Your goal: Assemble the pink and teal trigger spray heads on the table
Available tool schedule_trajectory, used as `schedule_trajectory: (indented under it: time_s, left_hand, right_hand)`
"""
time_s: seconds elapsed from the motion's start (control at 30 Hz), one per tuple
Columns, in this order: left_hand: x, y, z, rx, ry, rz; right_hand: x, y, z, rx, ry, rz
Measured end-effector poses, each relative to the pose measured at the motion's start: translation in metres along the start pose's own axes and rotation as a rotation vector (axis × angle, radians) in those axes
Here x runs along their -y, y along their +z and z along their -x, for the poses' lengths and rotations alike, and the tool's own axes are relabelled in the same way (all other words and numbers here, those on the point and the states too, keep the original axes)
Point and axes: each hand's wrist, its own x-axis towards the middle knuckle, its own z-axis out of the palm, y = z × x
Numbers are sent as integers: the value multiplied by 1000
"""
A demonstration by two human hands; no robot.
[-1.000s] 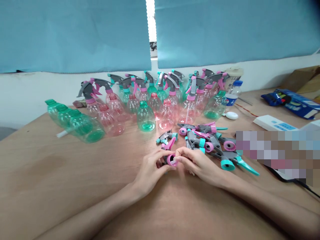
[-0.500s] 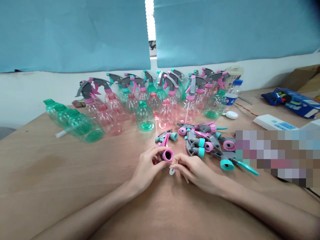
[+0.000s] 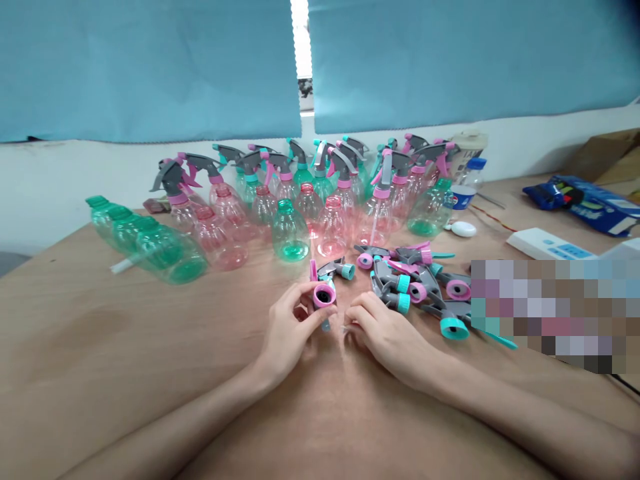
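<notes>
Blue-capped bottle (image 3: pixel 463 198); blue packet (image 3: pixel 590 208) near cardboard box (image 3: pixel 600 157).

Held trigger spray head (image 3: pixel 325 296): pink collar, dark interior, pink trigger. Loose trigger spray heads (image 3: pixel 453 310): grey bodies; collars and levers pink or teal. Spray bottles (image 3: pixel 291 233): some translucent green, others translucent pink. Drink bottle (image 3: pixel 463 198): blue cap, blue label. Power strip (image 3: pixel 537 241): white, blue panel. Packet (image 3: pixel 595 207): mostly blue. Tabletop (image 3: pixel 150 353): light brown. Curtain (image 3: pixel 150 67): plain blue. Wall (image 3: pixel 60 180): white.
</notes>
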Motion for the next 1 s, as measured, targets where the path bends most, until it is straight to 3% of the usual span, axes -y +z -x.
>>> schedule_trajectory:
  time_s: [0.27,0.47,0.6,0.77,0.9,1.0]
  left_hand:
    - [0,-1,3,3,17,1]
    - [0,-6,1,-97,86,15]
    - [1,-12,5,-152,122,-2]
    - [-2,-16,21,-93,269,-64]
    - [-5,-17,30,-25,387,-97]
    - [-6,-18,30,-45,406,-106]
  right_hand:
    - [-1,3,-1,-30,5,5]
    - [-5,-11,-16,-70,11,51]
    - [-18,-16,-37,23,49,203]
    - [-18,-6,-57,197,-55,271]
    - [-2,2,-62,238,-128,270]
    - [3,7,-63,159,-85,251]
